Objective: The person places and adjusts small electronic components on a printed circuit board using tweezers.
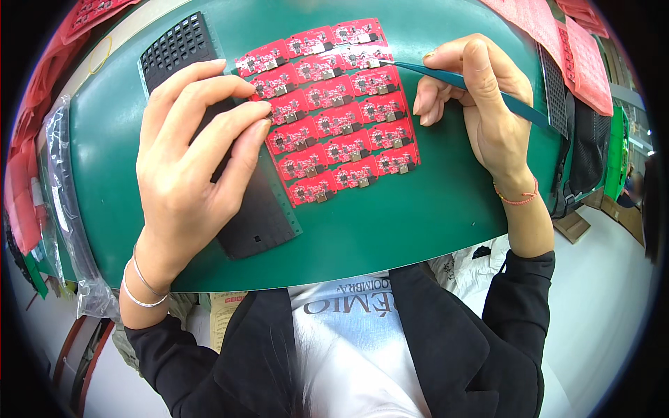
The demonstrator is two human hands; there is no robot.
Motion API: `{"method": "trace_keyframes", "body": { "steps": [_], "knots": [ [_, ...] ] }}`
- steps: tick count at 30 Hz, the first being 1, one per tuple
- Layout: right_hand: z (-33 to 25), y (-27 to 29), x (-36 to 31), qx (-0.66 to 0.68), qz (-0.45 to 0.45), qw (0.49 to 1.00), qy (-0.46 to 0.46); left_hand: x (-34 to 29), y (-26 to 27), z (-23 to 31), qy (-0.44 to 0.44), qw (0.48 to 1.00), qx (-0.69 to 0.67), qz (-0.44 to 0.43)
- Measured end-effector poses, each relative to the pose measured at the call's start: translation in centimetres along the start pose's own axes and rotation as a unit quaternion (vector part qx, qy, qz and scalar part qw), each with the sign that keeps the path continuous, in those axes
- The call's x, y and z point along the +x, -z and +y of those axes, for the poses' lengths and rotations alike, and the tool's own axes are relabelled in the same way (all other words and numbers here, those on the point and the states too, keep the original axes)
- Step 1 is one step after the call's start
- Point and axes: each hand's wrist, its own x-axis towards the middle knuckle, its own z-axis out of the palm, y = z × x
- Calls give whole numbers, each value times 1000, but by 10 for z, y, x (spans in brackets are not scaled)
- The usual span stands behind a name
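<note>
A panel of red circuit boards [338,122] in several rows lies on the green table mat, each board carrying small chips and a metal connector. My right hand [491,97] grips blue-green tweezers [446,78], whose tips touch a board in the upper right part of the panel. At the panel's left edge, my left hand [191,153] has thumb and index fingertips close together, resting against the edge. Partly covered by that hand is a black foam tray [258,219], running from upper left to below the panel, with square pockets at its far end.
The green mat [418,209] curves round in front of me. Pink foam sheets [589,66] with more red boards are stacked at the right, beside a black bag-like item [589,150]. Clear plastic wrap [66,181] hangs along the left edge, near pink packets [21,202].
</note>
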Motion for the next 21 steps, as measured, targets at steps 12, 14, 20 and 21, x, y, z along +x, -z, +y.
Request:
{"method": "trace_keyframes", "body": {
  "steps": [12, 14, 20, 21],
  "knots": [
    [-3, -1, 0, -4, 2, 1000, -15, 0, 0, 2, 11, 1000, -6, 0],
    [-4, -1, 0, -14, -2, 1000, -19, -1, 1, 1, 11, 1000, -7, -3],
    [-6, -3, -1, -15, 6, 999, -29, -3, 1, 0, 11, 1000, -10, -5],
    [-7, -4, -1, -15, 8, 999, -30, -3, 1, 0, 11, 1000, -9, -4]
  ]
}}
